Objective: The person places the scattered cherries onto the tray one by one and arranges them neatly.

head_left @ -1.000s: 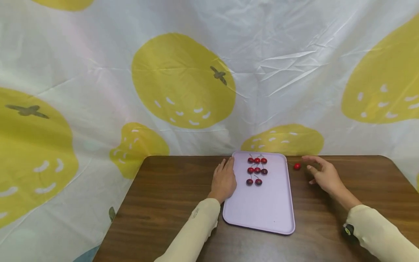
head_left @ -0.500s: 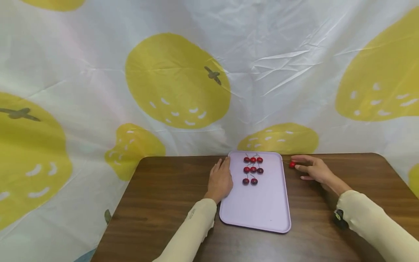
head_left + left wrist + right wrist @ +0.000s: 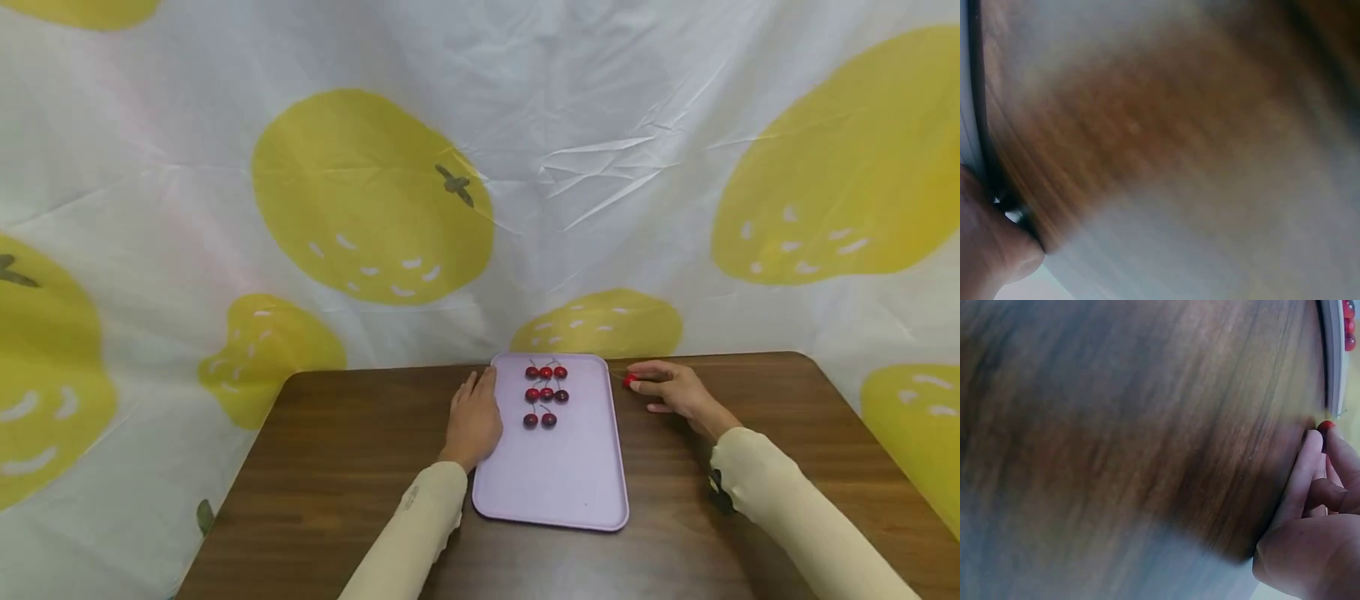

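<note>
A pale lilac tray (image 3: 551,483) lies on the wooden table. Several dark red cherries (image 3: 546,395) with stems sit on its far half: two rows of three, then a row of two. My left hand (image 3: 474,425) rests along the tray's left edge, fingers stretched forward; only a bit of that hand (image 3: 997,250) enters the left wrist view. Off the tray's far right corner, my right hand (image 3: 678,393) pinches a bright red cherry (image 3: 628,381) between thumb and fingers. The right wrist view has this cherry (image 3: 1326,427) at the fingertips, partly covered by them.
The brown table (image 3: 337,475) extends to both sides of the tray. Behind its far edge hangs a white cloth (image 3: 570,208) printed with big yellow fruit. A dark band (image 3: 720,492) circles the right wrist at the sleeve.
My right hand has moved left to the loose cherry and now pinches it. The left hand stays at the tray's edge. The head view has turned slightly right.
</note>
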`<state>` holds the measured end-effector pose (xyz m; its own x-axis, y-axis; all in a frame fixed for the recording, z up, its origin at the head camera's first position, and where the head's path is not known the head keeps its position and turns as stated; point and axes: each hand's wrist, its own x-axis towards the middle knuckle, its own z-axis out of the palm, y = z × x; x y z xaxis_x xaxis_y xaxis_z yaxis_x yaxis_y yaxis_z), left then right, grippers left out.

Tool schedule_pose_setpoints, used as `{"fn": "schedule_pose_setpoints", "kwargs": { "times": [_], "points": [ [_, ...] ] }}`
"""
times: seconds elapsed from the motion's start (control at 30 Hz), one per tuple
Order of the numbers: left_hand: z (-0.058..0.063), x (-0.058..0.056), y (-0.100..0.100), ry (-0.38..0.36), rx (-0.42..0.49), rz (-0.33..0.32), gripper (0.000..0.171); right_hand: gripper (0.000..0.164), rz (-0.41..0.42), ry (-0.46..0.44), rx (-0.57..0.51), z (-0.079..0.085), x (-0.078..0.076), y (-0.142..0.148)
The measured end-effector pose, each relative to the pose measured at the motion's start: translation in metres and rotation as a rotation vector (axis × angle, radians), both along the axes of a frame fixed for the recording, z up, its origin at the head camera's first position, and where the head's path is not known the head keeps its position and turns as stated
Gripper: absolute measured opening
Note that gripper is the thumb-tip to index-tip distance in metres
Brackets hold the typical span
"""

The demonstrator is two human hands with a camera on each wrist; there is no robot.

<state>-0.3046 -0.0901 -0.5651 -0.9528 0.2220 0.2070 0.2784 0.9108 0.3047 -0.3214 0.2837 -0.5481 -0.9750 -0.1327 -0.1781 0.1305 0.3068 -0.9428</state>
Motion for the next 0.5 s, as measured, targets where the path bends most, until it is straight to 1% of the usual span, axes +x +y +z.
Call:
{"fn": "schedule_pose_setpoints", "kwargs": {
  "times": [0.17, 0.3, 0.4, 0.5],
  "points": [
    [-0.0011, 0.0063, -0.006, 0.017, 0.005, 0.001, 0.052, 0.053, 0.002, -0.021, -0.034, -0.0036, 0.0016, -0.0061],
    [-0.0013, 0.0079, -0.0071, 0.017, 0.013, -0.001, 0.052, 0.053, -0.021, -0.046, -0.044, -0.0019, 0.0044, -0.008],
    [-0.0023, 0.0051, -0.0056, 0.022, 0.0, -0.005, 0.053, 0.053, -0.034, -0.033, -0.041, 0.0013, 0.0065, -0.0063],
    [-0.0014, 0.0013, -0.0025, 0.04, 0.017, -0.009, 0.052, 0.053, -0.033, -0.003, -0.04, 0.0046, 0.0081, -0.0025]
  ]
}}
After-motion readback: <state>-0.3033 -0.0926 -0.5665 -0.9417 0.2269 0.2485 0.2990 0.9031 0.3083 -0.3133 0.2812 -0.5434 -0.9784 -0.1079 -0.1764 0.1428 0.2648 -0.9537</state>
